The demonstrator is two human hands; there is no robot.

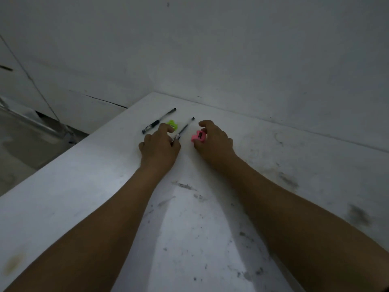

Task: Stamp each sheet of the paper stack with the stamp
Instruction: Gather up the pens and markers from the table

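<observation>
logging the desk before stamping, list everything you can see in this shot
table: one, white and smudged, lower frame
paper: sheet or stack, cannot tell, white, near middle of the table
thick pen: one, clear and black, far left
thin pen: one, dark, right of the thick pen
green piece: one, bright green, between the two pens
pink piece: one, pink, maybe the stamp, right of the thin pen
wall: one, grey-white, behind the table
left hand: one, fingers curled, at the thin pen's near end
right hand: one, grip round the pink piece
</observation>
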